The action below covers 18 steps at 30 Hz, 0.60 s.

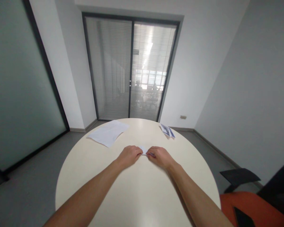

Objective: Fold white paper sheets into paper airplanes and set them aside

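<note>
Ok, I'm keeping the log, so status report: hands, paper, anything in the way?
Left hand, right hand holding small paper between them. Large sheet beyond, left; folded paper beyond, right; both apart from hands.

One view, head-worn: from above near side of round bench (142, 189), facing forward and down, glazed doors (109, 69) beyond.

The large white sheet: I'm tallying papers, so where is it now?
In the head view, the sheet lies at the far left of the table, beyond the left hand and across from the folded paper on the right.
</note>
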Motion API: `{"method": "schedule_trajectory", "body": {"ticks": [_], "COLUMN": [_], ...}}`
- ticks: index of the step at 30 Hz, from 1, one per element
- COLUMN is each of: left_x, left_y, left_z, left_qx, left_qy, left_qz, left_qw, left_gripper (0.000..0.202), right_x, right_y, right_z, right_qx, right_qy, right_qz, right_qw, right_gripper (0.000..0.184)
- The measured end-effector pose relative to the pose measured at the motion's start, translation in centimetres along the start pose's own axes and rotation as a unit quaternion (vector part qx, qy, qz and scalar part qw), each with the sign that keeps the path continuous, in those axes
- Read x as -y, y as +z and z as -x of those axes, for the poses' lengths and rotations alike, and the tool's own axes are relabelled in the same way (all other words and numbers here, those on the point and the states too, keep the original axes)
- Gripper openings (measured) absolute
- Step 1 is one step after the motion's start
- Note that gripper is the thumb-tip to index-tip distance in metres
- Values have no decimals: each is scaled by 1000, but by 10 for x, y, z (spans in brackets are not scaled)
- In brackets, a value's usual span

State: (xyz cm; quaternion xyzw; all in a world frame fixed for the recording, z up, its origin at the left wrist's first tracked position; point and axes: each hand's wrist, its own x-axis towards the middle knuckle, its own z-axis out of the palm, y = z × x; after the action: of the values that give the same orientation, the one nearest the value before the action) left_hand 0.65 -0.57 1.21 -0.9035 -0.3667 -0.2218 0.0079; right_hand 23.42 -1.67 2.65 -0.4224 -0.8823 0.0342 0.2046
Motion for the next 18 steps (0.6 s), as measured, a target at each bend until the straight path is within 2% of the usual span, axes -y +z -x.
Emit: {"method": "schedule_trajectory", "body": {"ticks": [6,13,18], "left_x": [-2,-4,-7], "left_y": [-3,-5,-8], "left_z": [0,-1,-3], "left_qx": [-9,-15,-21], "left_qy": [2,-7,-24], "left_qz": [-5,-34,-55], "left_qw": [1000,999,998], "left_gripper": [11,12,12], "right_x": [7,5,5], "right_y": [-3,-1,-2], "right_z": [0,-2,-2], "right_qx": [4,1,-23], "right_qy": [34,-5,-19], "right_qz": [22,30,31], "right_qw": [999,1000,999], "right_gripper": [22,21,20]}}
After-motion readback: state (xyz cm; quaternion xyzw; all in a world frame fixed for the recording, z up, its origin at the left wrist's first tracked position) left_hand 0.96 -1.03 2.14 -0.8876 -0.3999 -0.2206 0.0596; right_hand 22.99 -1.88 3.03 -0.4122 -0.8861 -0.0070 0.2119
